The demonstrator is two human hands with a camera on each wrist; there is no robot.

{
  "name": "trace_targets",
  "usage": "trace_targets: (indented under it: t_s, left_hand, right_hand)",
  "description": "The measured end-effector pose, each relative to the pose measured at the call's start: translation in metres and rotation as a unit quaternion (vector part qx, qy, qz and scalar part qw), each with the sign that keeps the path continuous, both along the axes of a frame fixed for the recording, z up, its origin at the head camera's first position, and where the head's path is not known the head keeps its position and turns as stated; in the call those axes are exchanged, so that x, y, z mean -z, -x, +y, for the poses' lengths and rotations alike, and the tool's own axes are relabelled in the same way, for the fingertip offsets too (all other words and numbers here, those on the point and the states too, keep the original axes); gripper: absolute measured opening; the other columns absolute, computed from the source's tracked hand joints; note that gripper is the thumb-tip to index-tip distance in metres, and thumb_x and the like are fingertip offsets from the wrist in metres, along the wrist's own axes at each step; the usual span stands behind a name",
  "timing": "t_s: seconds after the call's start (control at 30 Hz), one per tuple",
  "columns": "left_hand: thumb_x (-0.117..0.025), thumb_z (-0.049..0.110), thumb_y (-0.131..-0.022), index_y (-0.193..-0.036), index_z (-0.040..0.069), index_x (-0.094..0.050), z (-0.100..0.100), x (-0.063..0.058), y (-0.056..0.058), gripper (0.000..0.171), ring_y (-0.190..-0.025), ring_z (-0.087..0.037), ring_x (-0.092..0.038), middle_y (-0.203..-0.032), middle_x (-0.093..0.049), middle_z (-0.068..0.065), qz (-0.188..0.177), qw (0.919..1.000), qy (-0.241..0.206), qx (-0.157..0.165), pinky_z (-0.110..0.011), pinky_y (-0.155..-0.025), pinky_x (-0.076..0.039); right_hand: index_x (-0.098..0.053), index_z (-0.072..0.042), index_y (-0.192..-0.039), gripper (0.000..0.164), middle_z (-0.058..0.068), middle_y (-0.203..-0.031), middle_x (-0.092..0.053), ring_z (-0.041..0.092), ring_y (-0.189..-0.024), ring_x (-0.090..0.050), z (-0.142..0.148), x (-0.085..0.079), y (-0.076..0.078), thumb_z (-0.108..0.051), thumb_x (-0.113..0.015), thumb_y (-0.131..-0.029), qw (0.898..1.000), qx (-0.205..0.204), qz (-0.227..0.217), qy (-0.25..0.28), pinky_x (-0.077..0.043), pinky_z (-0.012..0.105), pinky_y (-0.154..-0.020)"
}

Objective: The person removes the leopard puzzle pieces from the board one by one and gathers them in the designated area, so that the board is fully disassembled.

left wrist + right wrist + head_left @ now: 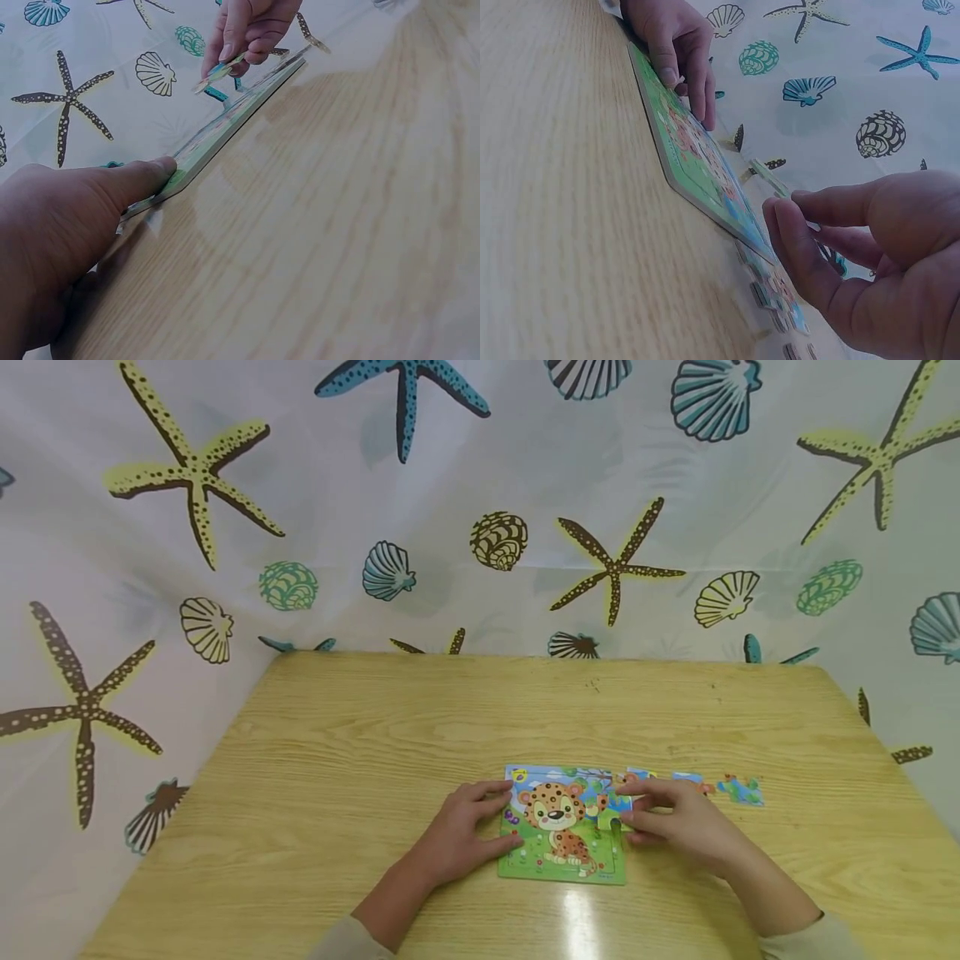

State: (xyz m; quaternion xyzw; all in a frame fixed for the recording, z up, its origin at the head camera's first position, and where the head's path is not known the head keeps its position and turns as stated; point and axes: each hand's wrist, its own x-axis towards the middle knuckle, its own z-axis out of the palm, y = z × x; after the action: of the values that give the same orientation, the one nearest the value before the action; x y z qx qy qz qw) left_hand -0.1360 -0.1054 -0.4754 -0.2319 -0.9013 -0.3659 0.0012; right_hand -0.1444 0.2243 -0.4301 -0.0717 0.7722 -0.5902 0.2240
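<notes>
A jigsaw puzzle board point(540, 870) with a spotted leopard cub picture lies on the table before me. My left hand point(467, 831) rests on its left side, thumb on the lower left surface and fingers along the upper left edge. Between thumb and fingers my right hand point(675, 818) pinches a puzzle piece point(611, 818) over the board's right part. That piece is tilted and raised above the board in the left wrist view, and it shows edge-on in the right wrist view. In the head view it overlaps the cub picture's right side.
To the right of the board, several loose puzzle pieces point(741, 789) lie in a row, partly behind the right hand. The wooden table point(360, 727) reaches back to a white cloth point(450, 602) printed with starfish and shells, which also hangs along both sides.
</notes>
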Motion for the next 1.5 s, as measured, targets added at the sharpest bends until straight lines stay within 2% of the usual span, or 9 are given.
trace_targets:
  t_s: [0.33,0.47,0.53,0.63,0.67,0.73,0.9,1.23,1.5]
  left_hand:
    - [-0.078,0.039,-0.086,-0.137,0.002,-0.058,0.003,0.004,0.000,0.066,-0.126,-0.024,-0.050,-0.150,-0.052,-0.001,0.008,0.9999,0.012,0.007,-0.050,-0.107,-0.042]
    - [-0.077,0.041,-0.087,-0.138,0.003,-0.058,0.003,0.005,-0.002,0.066,-0.127,-0.024,-0.050,-0.150,-0.051,0.000,0.007,0.9998,0.018,0.010,-0.050,-0.107,-0.042]
    - [-0.076,0.041,-0.087,-0.138,0.003,-0.058,0.004,0.006,-0.002,0.066,-0.126,-0.024,-0.050,-0.150,-0.051,0.000,0.008,0.9997,0.017,0.013,-0.050,-0.106,-0.042]
    - [-0.075,0.041,-0.088,-0.138,0.003,-0.057,0.004,0.007,-0.001,0.065,-0.126,-0.023,-0.050,-0.150,-0.051,0.001,0.016,0.9996,0.020,0.015,-0.049,-0.106,-0.042]
    - [-0.075,0.041,-0.088,-0.138,0.003,-0.058,0.004,0.007,-0.001,0.065,-0.126,-0.023,-0.050,-0.150,-0.051,0.000,0.019,0.9995,0.021,0.014,-0.049,-0.106,-0.043]
    - [-0.075,0.040,-0.088,-0.138,0.002,-0.058,0.005,0.007,-0.001,0.065,-0.125,-0.023,-0.050,-0.150,-0.051,0.000,0.025,0.9993,0.023,0.014,-0.048,-0.105,-0.043]
    - [-0.076,0.040,-0.088,-0.137,0.002,-0.058,0.005,0.006,-0.001,0.065,-0.124,-0.022,-0.051,-0.150,-0.051,0.000,0.034,0.9989,0.030,0.012,-0.047,-0.105,-0.043]
    - [-0.074,0.041,-0.089,-0.138,0.002,-0.057,0.005,0.005,-0.002,0.065,-0.127,-0.023,-0.050,-0.151,-0.051,0.000,0.028,0.9991,0.029,0.014,-0.048,-0.107,-0.041]
    - [-0.073,0.042,-0.090,-0.140,0.004,-0.055,0.001,0.005,0.001,0.066,-0.130,-0.023,-0.049,-0.153,-0.049,0.001,0.021,0.9992,0.032,0.013,-0.049,-0.109,-0.040]
  right_hand:
    - [-0.054,0.007,-0.136,0.053,0.014,-0.105,-0.053,0.018,-0.088,-0.068,0.038,0.003,-0.013,-0.018,-0.072,-0.092,1.000,0.021,0.010,-0.010,-0.060,0.035,-0.083]
    - [-0.055,0.004,-0.137,0.055,0.020,-0.120,-0.051,0.028,-0.118,-0.060,0.051,0.005,-0.020,-0.021,-0.073,-0.091,0.999,0.044,0.004,-0.022,-0.060,0.034,-0.084]
    - [-0.055,0.003,-0.137,0.055,0.024,-0.129,-0.049,0.032,-0.122,-0.058,0.057,0.006,-0.023,-0.023,-0.073,-0.091,0.998,0.054,0.006,-0.034,-0.060,0.034,-0.083]
    - [-0.053,0.004,-0.138,0.056,0.029,-0.141,-0.043,0.030,-0.117,-0.064,0.068,0.005,-0.024,-0.024,-0.072,-0.093,0.997,0.067,0.013,-0.046,-0.060,0.033,-0.081]
    - [-0.052,0.005,-0.139,0.057,0.030,-0.143,-0.042,0.025,-0.105,-0.069,0.072,0.005,-0.024,-0.024,-0.071,-0.093,0.996,0.071,0.011,-0.046,-0.060,0.033,-0.081]
    - [-0.049,0.006,-0.141,0.059,0.029,-0.137,-0.048,0.021,-0.092,-0.072,0.079,0.004,-0.024,-0.024,-0.070,-0.095,0.995,0.081,0.010,-0.052,-0.060,0.033,-0.080]
    - [-0.046,0.003,-0.145,0.062,0.014,-0.114,-0.058,0.019,-0.090,-0.072,0.096,0.003,-0.022,-0.026,-0.069,-0.095,0.993,0.093,0.011,-0.074,-0.060,0.031,-0.079]
    - [-0.046,0.009,-0.142,0.057,0.011,-0.109,-0.061,0.013,-0.088,-0.070,0.123,0.008,-0.023,-0.018,-0.068,-0.096,0.988,0.116,0.043,-0.090,-0.060,0.030,-0.078]
    - [-0.044,0.007,-0.145,0.059,0.010,-0.109,-0.064,0.010,-0.087,-0.068,0.143,0.014,-0.020,-0.024,-0.064,-0.099,0.984,0.130,0.034,-0.117,-0.060,0.028,-0.078]
